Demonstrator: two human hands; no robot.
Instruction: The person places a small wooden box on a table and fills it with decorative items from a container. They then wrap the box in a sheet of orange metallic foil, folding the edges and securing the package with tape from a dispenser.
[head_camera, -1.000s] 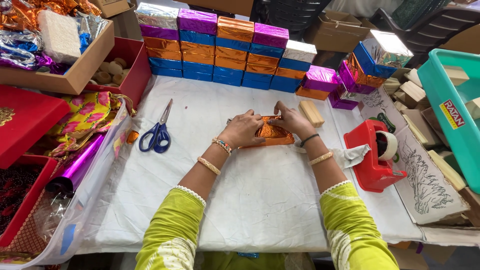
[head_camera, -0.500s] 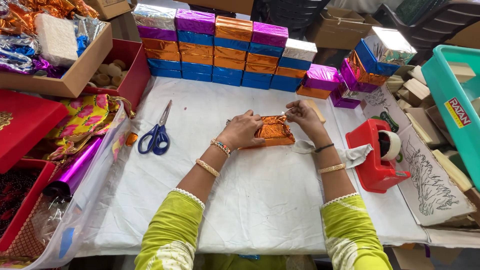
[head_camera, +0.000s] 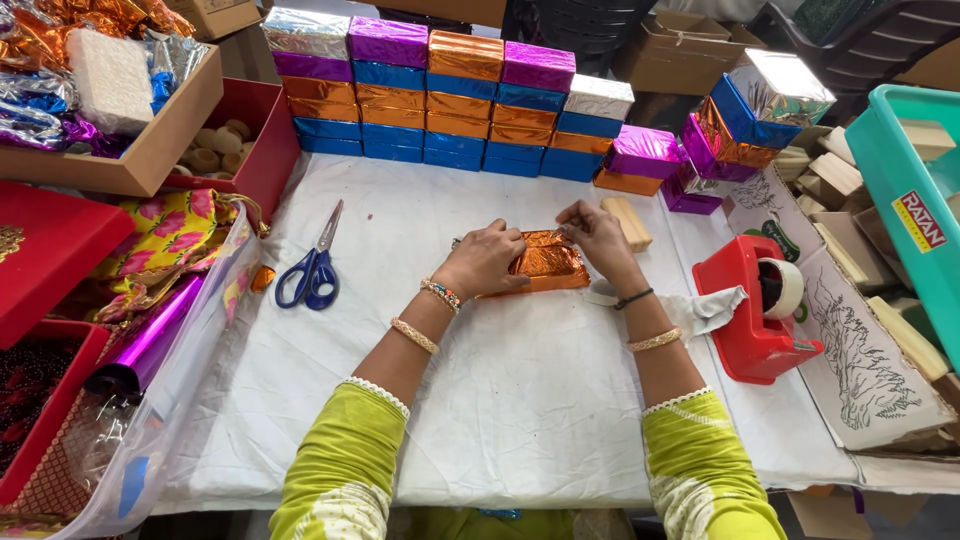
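Observation:
A small block wrapped in shiny orange foil (head_camera: 548, 260) lies on the white table cover (head_camera: 520, 400) in the middle of the view. My left hand (head_camera: 487, 258) presses on its left side and holds it down. My right hand (head_camera: 597, 232) pinches the foil at the block's far right corner. Both wrists wear bangles, and the sleeves are yellow-green. A bare wooden block (head_camera: 627, 222) lies just right of my right hand.
Blue-handled scissors (head_camera: 313, 270) lie to the left. A red tape dispenser (head_camera: 757, 308) stands to the right. Stacks of foil-wrapped blocks (head_camera: 450, 100) line the far edge. A purple foil roll (head_camera: 150, 340) and red boxes (head_camera: 40, 250) sit left, a teal crate (head_camera: 905, 200) right.
My right hand has shifted from the block's right side up to its far right corner. The left hand has stayed on the left side.

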